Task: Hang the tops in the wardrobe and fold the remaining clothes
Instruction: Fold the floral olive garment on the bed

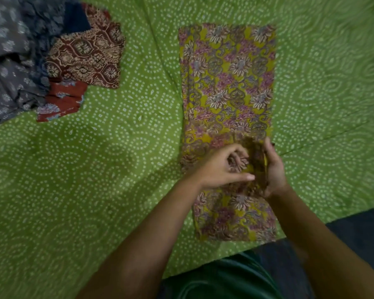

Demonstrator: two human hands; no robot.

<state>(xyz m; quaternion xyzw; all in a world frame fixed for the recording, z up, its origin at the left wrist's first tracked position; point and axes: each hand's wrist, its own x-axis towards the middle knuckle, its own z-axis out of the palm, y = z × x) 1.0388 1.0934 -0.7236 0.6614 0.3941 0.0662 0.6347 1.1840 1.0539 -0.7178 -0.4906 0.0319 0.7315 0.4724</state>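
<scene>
A yellow garment with a purple and cream flower print (229,83) lies as a long narrow strip on the green bedspread (117,147), running away from me. My left hand (222,167) and my right hand (273,169) meet over its near part. Both have curled fingers that pinch a bunched ridge of the cloth between them. The fabric under my hands is gathered and raised; the rest lies flat.
At the far left sits a heap of other clothes: a grey printed piece (11,61), a maroon patterned piece (89,52) and a red piece (61,102). The bed's near edge (311,225) runs below my arms, with dark floor beyond it.
</scene>
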